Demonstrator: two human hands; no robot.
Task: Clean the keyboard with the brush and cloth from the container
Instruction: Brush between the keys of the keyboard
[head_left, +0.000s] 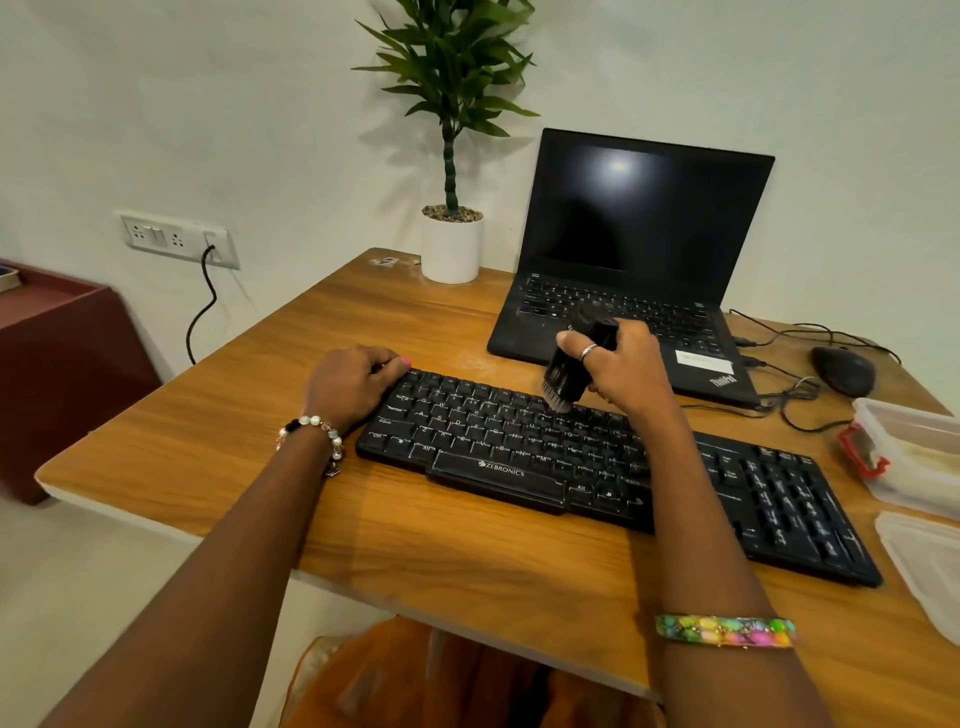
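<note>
Right hand (626, 371) wrapped around brush (571, 366), bristles down on keyboard (519, 447) upper rows, mid-table. Left hand (353, 384) curled over far-left corner, likely pinning it against sliding. Container (914, 452) open at right, cloth probably inside.

The keyboard (597, 462) and brush (574, 364) are black, with white key legends. The table (260, 441) shows orange-brown wood grain; the container (914, 457) looks clear, perhaps with a red clip.
</note>
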